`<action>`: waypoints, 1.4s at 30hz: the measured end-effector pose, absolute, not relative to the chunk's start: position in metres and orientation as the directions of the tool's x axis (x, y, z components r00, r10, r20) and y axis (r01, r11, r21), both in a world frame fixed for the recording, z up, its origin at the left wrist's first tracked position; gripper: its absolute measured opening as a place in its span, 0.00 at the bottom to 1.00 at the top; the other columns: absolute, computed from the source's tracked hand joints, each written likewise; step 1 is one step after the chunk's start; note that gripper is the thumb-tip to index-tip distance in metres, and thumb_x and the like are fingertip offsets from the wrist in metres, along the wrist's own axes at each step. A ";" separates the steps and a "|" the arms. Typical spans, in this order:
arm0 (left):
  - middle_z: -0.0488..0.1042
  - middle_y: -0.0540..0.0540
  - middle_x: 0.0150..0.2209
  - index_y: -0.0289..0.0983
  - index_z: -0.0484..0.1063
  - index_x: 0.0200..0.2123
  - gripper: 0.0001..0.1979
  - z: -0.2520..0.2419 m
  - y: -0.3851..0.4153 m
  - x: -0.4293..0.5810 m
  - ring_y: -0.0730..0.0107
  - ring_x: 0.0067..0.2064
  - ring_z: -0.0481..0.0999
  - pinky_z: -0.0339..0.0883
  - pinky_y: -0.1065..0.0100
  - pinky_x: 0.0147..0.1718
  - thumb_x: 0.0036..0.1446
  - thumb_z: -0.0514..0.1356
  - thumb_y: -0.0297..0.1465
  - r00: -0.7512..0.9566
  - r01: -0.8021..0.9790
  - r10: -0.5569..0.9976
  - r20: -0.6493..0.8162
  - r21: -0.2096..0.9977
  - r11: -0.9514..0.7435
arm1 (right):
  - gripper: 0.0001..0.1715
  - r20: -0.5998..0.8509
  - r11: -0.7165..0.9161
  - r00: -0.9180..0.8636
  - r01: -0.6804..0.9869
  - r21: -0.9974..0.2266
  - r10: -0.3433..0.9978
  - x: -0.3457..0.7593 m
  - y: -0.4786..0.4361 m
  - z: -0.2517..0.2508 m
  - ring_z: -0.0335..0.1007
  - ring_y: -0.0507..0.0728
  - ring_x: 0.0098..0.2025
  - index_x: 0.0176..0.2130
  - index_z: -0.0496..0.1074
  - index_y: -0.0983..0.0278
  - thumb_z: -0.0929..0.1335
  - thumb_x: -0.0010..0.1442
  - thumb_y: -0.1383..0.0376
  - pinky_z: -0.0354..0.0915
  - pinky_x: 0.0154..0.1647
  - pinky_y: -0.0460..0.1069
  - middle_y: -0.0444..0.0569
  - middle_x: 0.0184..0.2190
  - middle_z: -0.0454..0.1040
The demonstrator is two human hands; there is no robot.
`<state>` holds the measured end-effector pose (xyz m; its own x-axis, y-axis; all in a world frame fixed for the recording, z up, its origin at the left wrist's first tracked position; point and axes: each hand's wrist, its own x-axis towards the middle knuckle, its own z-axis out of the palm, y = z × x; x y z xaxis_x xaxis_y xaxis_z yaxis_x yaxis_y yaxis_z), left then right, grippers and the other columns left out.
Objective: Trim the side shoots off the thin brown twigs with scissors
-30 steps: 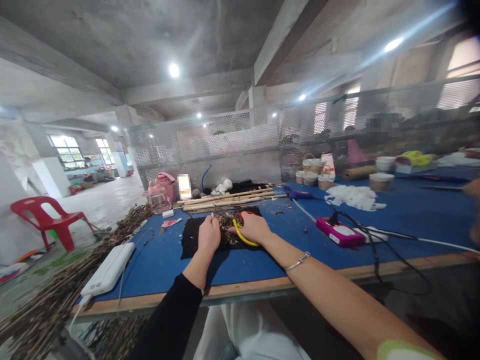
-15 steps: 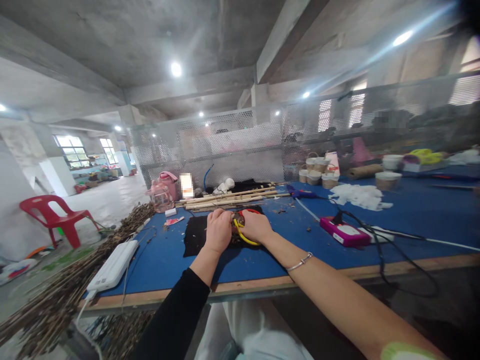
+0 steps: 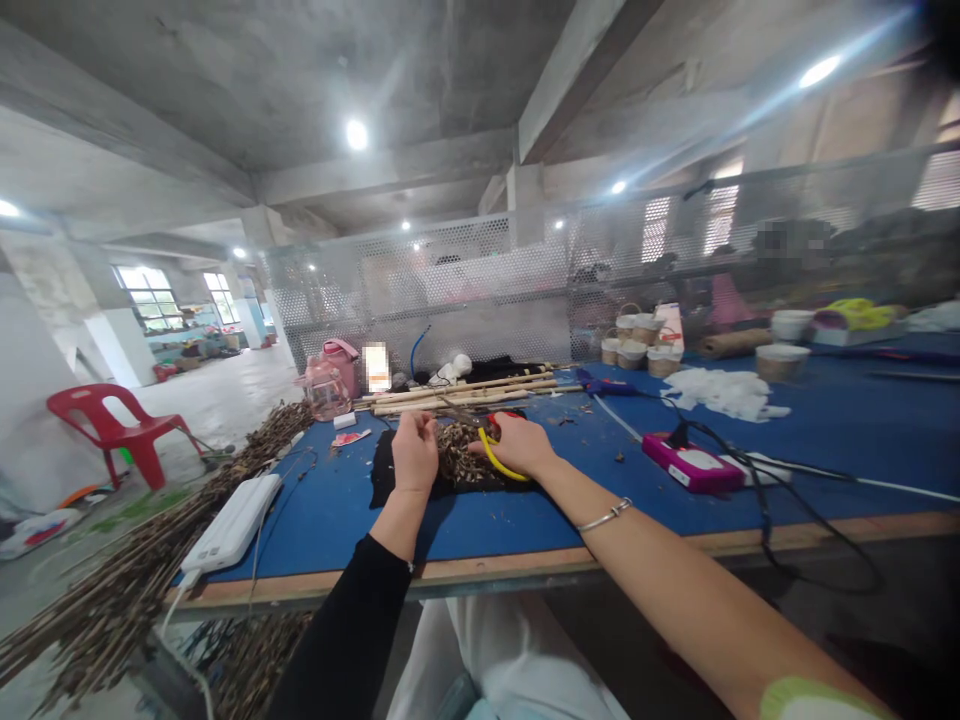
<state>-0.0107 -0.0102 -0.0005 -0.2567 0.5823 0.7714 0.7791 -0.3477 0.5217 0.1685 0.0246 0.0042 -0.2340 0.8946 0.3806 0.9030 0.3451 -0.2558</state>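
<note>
My left hand (image 3: 415, 452) is closed in a loose fist at the left edge of a heap of small brown twig pieces (image 3: 459, 466); what it pinches is too small to make out. My right hand (image 3: 519, 445) is closed on a cutter with yellow and red handles (image 3: 495, 457), its blades pointing toward the heap. The heap lies on a black cloth (image 3: 384, 481) spread over the blue table (image 3: 585, 490). Both hands almost meet over the pile.
Long bamboo sticks (image 3: 465, 392) lie behind the cloth, a pink jug (image 3: 328, 390) at the back left. A white power strip (image 3: 232, 520) sits at the left edge, a bundle of twigs (image 3: 112, 590) beside it. A pink device (image 3: 690, 462) with black cables lies to the right, small baskets (image 3: 637, 350) behind.
My left hand closed in toward the right hand over the heap, then drew back slightly to the left. The right hand has stayed on the cutter.
</note>
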 end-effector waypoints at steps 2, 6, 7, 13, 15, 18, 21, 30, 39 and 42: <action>0.72 0.47 0.31 0.38 0.60 0.30 0.01 0.000 -0.008 -0.019 0.70 0.34 0.71 0.61 0.70 0.36 0.53 0.53 0.28 -0.350 0.747 0.602 0.718 0.602 -0.284 | 0.30 0.374 0.343 -0.215 0.883 -0.319 0.902 0.171 0.028 0.004 0.69 0.58 0.36 0.34 0.66 0.62 0.62 0.47 0.40 0.57 0.30 0.46 0.50 0.33 0.73; 0.71 0.49 0.27 0.39 0.58 0.25 0.05 -0.001 -0.005 -0.028 0.70 0.31 0.70 0.59 0.71 0.33 0.50 0.54 0.29 -0.423 0.734 0.639 0.642 0.657 -0.175 | 0.27 0.371 0.333 -0.177 0.848 -0.412 0.911 0.173 0.034 0.000 0.68 0.56 0.33 0.33 0.66 0.62 0.62 0.49 0.42 0.54 0.26 0.45 0.48 0.31 0.73; 0.71 0.49 0.26 0.38 0.58 0.25 0.06 -0.001 -0.004 -0.028 0.71 0.30 0.70 0.59 0.71 0.32 0.50 0.54 0.29 -0.426 0.729 0.650 0.629 0.664 -0.165 | 0.26 0.375 0.333 -0.172 0.844 -0.421 0.911 0.174 0.036 -0.001 0.68 0.56 0.32 0.33 0.66 0.62 0.62 0.49 0.42 0.53 0.26 0.45 0.48 0.30 0.72; 0.72 0.50 0.26 0.38 0.58 0.26 0.05 -0.002 -0.004 -0.024 0.72 0.29 0.71 0.60 0.71 0.33 0.49 0.54 0.28 -0.438 0.646 0.699 0.565 0.738 -0.192 | 0.25 0.382 0.361 -0.188 0.815 -0.453 0.905 0.175 0.039 -0.004 0.67 0.54 0.30 0.32 0.65 0.62 0.62 0.50 0.43 0.52 0.26 0.44 0.47 0.29 0.72; 0.72 0.49 0.26 0.38 0.58 0.27 0.05 -0.002 -0.005 -0.023 0.73 0.29 0.71 0.61 0.71 0.33 0.49 0.54 0.27 -0.433 0.611 0.715 0.549 0.762 -0.215 | 0.25 0.383 0.378 -0.206 0.806 -0.455 0.901 0.175 0.038 -0.005 0.66 0.54 0.30 0.32 0.66 0.62 0.62 0.49 0.43 0.52 0.26 0.44 0.47 0.29 0.72; 0.72 0.48 0.27 0.37 0.58 0.27 0.04 -0.003 -0.004 -0.022 0.72 0.30 0.71 0.61 0.71 0.33 0.49 0.54 0.26 -0.415 0.618 0.734 0.537 0.759 -0.205 | 0.25 0.387 0.392 -0.222 0.804 -0.446 0.895 0.174 0.037 -0.005 0.66 0.54 0.29 0.31 0.66 0.62 0.62 0.49 0.43 0.52 0.26 0.44 0.47 0.29 0.72; 0.71 0.48 0.28 0.37 0.59 0.28 0.04 -0.006 -0.001 -0.022 0.72 0.31 0.71 0.61 0.70 0.34 0.48 0.54 0.26 -0.406 0.651 0.753 0.517 0.742 -0.159 | 0.25 0.383 0.402 -0.236 0.801 -0.444 0.893 0.173 0.036 -0.004 0.66 0.54 0.30 0.32 0.66 0.63 0.63 0.50 0.44 0.53 0.27 0.44 0.47 0.29 0.72; 0.67 0.46 0.29 0.36 0.63 0.27 0.11 -0.002 -0.007 -0.010 0.69 0.34 0.67 0.59 0.69 0.35 0.55 0.44 0.29 -0.272 0.702 0.745 0.609 0.655 -0.279 | 0.24 0.422 0.456 -0.278 0.789 -0.412 0.863 0.171 0.033 -0.004 0.66 0.54 0.31 0.33 0.67 0.63 0.64 0.48 0.45 0.54 0.28 0.44 0.48 0.31 0.71; 0.73 0.47 0.28 0.35 0.70 0.36 0.14 0.004 -0.013 0.007 0.72 0.28 0.70 0.62 0.72 0.30 0.57 0.47 0.33 -0.088 0.489 0.837 0.541 0.755 -0.437 | 0.22 0.468 0.539 -0.340 0.742 -0.400 0.816 0.151 0.016 0.001 0.65 0.53 0.34 0.38 0.67 0.62 0.65 0.51 0.49 0.55 0.31 0.45 0.47 0.35 0.69; 0.75 0.47 0.30 0.35 0.70 0.33 0.11 0.003 -0.013 0.004 0.71 0.31 0.72 0.64 0.72 0.32 0.55 0.49 0.30 -0.090 0.454 0.831 0.549 0.765 -0.457 | 0.23 0.464 0.539 -0.349 0.752 -0.380 0.814 0.152 0.016 -0.002 0.64 0.53 0.35 0.38 0.66 0.63 0.66 0.49 0.49 0.55 0.32 0.45 0.47 0.35 0.67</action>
